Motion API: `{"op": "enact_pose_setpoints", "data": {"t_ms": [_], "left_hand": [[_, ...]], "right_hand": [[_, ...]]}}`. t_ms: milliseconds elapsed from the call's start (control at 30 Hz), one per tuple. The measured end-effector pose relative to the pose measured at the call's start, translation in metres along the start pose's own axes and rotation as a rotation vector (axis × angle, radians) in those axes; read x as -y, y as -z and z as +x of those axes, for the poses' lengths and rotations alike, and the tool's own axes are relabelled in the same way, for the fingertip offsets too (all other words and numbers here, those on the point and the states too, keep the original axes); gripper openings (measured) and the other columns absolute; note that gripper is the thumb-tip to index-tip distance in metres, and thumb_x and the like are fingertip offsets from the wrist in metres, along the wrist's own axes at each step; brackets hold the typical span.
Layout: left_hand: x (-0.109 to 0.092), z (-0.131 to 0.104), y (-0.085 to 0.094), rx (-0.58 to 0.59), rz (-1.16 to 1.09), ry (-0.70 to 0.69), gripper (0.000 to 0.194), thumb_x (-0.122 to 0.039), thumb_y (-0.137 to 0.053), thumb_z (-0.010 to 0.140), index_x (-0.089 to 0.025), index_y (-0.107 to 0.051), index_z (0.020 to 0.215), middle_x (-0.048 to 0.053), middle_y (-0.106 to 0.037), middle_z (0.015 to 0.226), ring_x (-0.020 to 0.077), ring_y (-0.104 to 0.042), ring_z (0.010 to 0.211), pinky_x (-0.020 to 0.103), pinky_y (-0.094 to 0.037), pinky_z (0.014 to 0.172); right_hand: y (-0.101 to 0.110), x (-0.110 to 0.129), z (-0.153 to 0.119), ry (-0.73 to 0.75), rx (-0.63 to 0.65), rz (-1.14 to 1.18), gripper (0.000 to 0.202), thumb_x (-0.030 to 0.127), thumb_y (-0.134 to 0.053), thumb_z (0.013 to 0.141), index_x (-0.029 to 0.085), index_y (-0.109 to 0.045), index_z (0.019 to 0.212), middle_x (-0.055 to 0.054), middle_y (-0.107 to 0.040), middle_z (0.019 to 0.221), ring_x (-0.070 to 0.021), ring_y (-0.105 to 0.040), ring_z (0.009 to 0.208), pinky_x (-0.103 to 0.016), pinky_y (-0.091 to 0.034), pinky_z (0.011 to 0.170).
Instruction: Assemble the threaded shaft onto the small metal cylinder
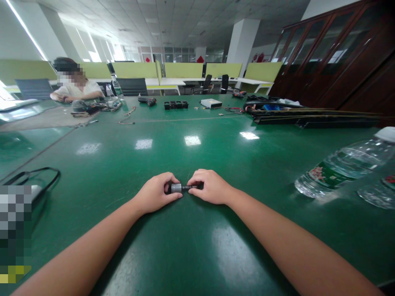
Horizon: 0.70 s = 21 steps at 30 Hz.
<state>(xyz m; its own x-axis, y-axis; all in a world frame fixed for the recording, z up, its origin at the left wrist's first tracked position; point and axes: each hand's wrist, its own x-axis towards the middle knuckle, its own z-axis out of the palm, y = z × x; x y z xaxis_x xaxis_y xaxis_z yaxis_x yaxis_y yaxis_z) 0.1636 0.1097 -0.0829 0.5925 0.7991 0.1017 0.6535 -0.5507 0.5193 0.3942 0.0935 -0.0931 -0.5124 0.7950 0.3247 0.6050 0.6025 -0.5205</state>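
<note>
Near the middle of the green table, my left hand is closed round a small silver metal cylinder, which looks like a little motor. A thin dark ribbed shaft sticks out of its right end. The far end of that shaft is pinched between the thumb and fingers of my right hand. The piece lies level, just above or on the table top; I cannot tell which. The cylinder's left end is partly hidden by my left fingers.
Plastic water bottles stand at the right. A black strap lies at the left. Across the table are a power drill, a black block, a white box and long black rails. A person sits at the far left.
</note>
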Motion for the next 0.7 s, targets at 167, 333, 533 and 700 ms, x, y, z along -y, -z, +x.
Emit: {"op": "enact_pose_setpoints", "data": {"t_ms": [167,333,533,700], "left_hand": [[-0.0001,-0.0001,0.0001,-0.002,0.002,-0.002,0.03,-0.043,-0.07,0.077,-0.019,-0.064,0.094,-0.002,-0.057,0.073,0.0148,-0.051,0.064,0.025,-0.036,0.058],[0.0,-0.0006,0.0005,0.001,-0.001,0.0,0.029,-0.043,-0.069,0.078,-0.02,-0.064,0.094,-0.002,-0.056,0.072,0.0149,-0.051,0.064,0.025,-0.036,0.057],[-0.0005,-0.001,0.0011,0.005,-0.002,0.008,0.029,-0.043,-0.069,0.078,-0.02,-0.064,0.094,-0.002,-0.056,0.072,0.015,-0.052,0.064,0.025,-0.036,0.058],[0.0001,-0.0015,0.001,-0.002,0.001,0.01,0.031,-0.045,-0.069,0.077,-0.02,-0.064,0.094,-0.002,-0.055,0.071,0.0148,-0.051,0.062,0.025,-0.035,0.057]], "right_hand": [[0.0028,-0.0019,-0.0005,0.006,-0.002,-0.006,0.008,0.019,-0.072,0.076,0.017,-0.074,0.084,-0.003,-0.066,0.075,-0.0153,-0.057,0.075,-0.027,-0.043,0.07],[0.0042,-0.0034,-0.0017,0.003,-0.012,-0.016,0.008,0.019,-0.072,0.074,0.017,-0.074,0.082,-0.002,-0.066,0.074,-0.0153,-0.057,0.075,-0.027,-0.043,0.069],[0.0057,-0.0042,-0.0022,-0.004,-0.01,-0.019,0.008,0.018,-0.072,0.074,0.017,-0.074,0.082,-0.003,-0.066,0.075,-0.015,-0.057,0.075,-0.026,-0.043,0.069],[0.0092,-0.0067,-0.0032,-0.031,-0.003,-0.01,0.007,0.017,-0.073,0.073,0.017,-0.074,0.08,-0.002,-0.065,0.073,-0.0133,-0.056,0.07,-0.025,-0.042,0.066]]}}
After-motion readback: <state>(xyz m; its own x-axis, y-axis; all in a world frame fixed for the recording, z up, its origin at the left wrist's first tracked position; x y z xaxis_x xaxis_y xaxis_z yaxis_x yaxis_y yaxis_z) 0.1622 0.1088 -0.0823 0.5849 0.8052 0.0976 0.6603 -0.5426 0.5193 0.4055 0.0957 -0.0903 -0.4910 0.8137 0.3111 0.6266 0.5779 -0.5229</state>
